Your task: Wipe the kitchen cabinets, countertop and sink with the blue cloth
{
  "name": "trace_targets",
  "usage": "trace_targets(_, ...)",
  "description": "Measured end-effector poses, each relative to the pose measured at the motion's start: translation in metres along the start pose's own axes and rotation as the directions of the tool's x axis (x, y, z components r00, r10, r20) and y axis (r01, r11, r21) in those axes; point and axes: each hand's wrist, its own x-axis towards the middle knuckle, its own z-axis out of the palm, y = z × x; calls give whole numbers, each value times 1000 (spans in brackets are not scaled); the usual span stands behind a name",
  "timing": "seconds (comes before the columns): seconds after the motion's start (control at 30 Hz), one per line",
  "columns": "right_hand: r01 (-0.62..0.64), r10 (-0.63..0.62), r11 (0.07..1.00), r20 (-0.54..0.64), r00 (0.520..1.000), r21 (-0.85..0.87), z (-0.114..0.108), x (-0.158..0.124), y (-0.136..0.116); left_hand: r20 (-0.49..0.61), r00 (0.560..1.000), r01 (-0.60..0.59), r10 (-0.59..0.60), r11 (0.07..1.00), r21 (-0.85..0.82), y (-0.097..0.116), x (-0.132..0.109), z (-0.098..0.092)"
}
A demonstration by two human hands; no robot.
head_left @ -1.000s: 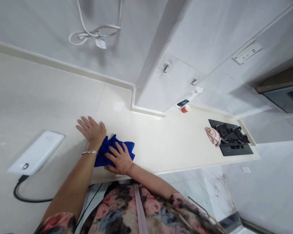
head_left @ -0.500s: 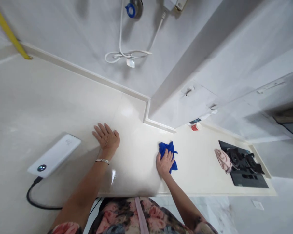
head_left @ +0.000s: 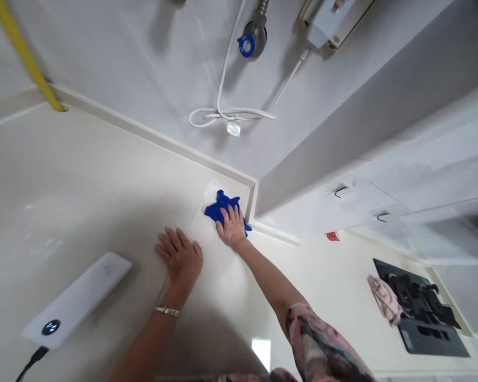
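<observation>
A blue cloth [head_left: 225, 206] lies crumpled on the pale countertop [head_left: 143, 175], near the inner corner of the wall. My right hand [head_left: 231, 227] presses down on it with the fingers spread over its lower part. To the left, my left hand [head_left: 180, 259] rests flat on the counter, fingers apart, holding nothing; a silver bracelet [head_left: 167, 311] circles that wrist. Nearest to this hand on its left is a white power bank [head_left: 79, 297] with a black cable plugged into its lower end.
At the right, a black gas hob [head_left: 434, 339] has a pink cloth [head_left: 385, 300] at its left edge. A red and white cup [head_left: 333, 236] stands by the wall. Above hang a looped white cord [head_left: 239, 114] and a blue-handled valve [head_left: 247, 45]. A yellow pipe [head_left: 27, 58] meets the counter's back left.
My right hand and the blue cloth have moved left and away from me, up to the wall corner. The camera view has shifted. My left hand stays flat on the counter.
</observation>
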Motion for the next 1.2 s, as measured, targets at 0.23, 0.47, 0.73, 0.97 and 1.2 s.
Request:
trace_targets(0.23,-327,333,938,37,942,-113,-11,81,11,26,999,25,-24,999,-29,-4,-2,7)
trace_targets(0.47,-375,376,906,-32,926,-199,-21,131,25,50,995,93,-88,990,-110,-3,-3,11)
trace_targets(0.73,-68,67,997,-29,997,-44,0,38,-5,20,996,83,-82,995,-50,4,1,7)
trace_targets(0.97,203,-201,975,-23,979,89,13,-83,-33,-41,997,55,-57,997,-56,5,6,4)
trace_targets(1.2,193,-211,940,32,977,280,8,-155,-15,55,965,-238,256,946,-218,-15,-5,-8)
